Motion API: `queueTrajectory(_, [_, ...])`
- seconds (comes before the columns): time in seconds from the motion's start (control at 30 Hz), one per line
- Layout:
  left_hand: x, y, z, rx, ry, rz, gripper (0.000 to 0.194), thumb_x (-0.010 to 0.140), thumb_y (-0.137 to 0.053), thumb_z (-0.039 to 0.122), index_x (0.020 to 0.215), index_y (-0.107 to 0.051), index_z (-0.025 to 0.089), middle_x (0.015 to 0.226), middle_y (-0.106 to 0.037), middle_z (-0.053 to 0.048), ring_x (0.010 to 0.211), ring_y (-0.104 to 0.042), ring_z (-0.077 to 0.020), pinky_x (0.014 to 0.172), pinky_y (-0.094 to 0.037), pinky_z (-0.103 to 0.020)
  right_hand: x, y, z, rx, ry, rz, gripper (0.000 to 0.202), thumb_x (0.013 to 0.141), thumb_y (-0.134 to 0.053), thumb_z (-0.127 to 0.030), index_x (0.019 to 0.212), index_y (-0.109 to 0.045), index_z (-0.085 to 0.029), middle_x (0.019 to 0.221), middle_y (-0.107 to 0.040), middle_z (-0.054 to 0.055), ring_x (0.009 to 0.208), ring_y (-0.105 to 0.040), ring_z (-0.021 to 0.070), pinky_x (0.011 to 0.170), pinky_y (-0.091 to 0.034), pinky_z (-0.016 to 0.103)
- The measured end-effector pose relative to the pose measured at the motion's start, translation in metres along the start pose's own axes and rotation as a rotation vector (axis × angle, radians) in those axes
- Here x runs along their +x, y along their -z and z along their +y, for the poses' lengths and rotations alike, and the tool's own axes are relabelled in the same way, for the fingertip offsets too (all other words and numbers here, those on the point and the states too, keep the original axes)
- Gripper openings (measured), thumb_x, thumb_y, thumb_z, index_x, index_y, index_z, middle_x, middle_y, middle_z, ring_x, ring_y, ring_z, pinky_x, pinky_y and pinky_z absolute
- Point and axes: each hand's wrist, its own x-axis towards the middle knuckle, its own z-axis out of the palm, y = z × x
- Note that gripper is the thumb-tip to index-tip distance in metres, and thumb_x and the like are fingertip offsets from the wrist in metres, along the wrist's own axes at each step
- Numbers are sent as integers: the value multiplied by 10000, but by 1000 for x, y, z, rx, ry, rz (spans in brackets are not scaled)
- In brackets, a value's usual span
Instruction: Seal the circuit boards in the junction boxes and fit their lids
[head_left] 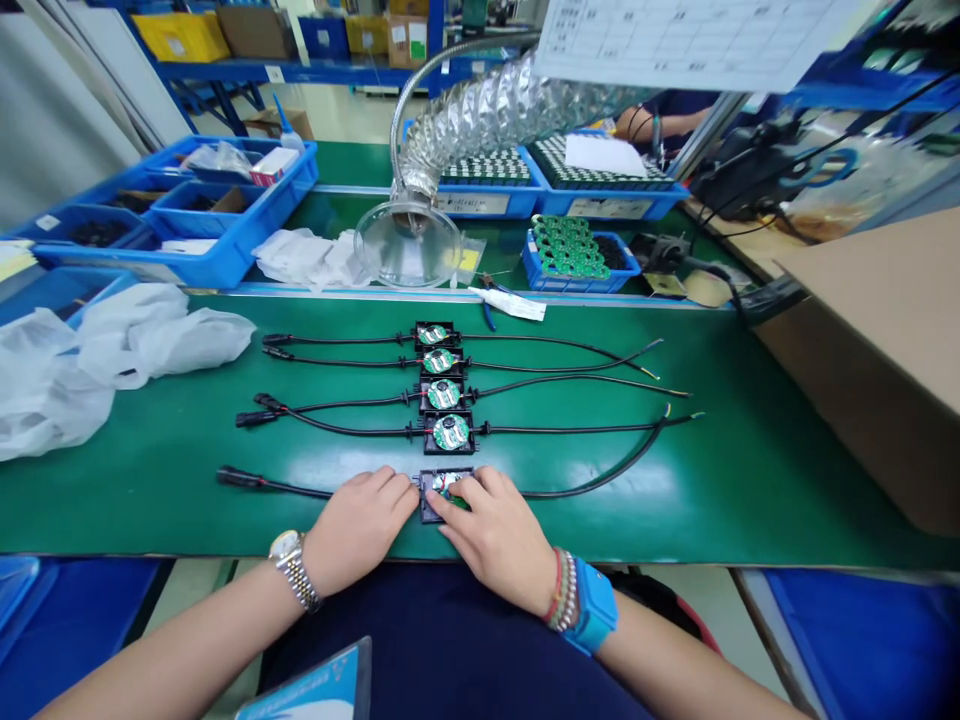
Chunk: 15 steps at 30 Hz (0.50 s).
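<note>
A black plastic case [429, 512] lies on the green bench in front of me, with a green circuit board [457, 503] partly showing inside. My left hand [365, 525] is closed over the black cable [304, 490] at the case's left side; its fingertips hide the cable's end. My right hand [495, 535] covers the case's right part, its thumb and fingers closed at the circuit board. Another black cable [577, 492] runs out to the right from beneath this hand. Just beyond, several similar cases with circuit boards [451, 432] lie in a column, cables stretching both ways.
A round magnifier-like hood [409, 245] on a foil duct [487, 120] hangs behind the column. White plastic bags [150, 335] lie at left, near a blue divided tray [247, 225]. A glue tube [514, 303] rests at the back; a cardboard box [885, 350] stands right.
</note>
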Motion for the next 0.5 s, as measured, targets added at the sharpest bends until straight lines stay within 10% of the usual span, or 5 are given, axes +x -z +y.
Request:
queueTrajectory(0.2, [-2,11,6,-161,51,80,375,834,-499,320,1182,-485,181,1216,-487,-117,1073,-458,-269,893,-422,-425,-25,17,29,252,-45,168,353,870,-455,-182,1222,-456,-160,1095,-563,115,1001,-506,199,859,-457,368])
queueTrajectory(0.5, [24,-7,19,-131,-11,17,351,856,-493,340,1197,-485,258,1145,-504,-94,994,-459,-256,796,-443,-402,-20,-7,37,225,-5,224,221,889,-400,-97,976,-598,-144,840,-582,81,761,-506,157,677,-467,288])
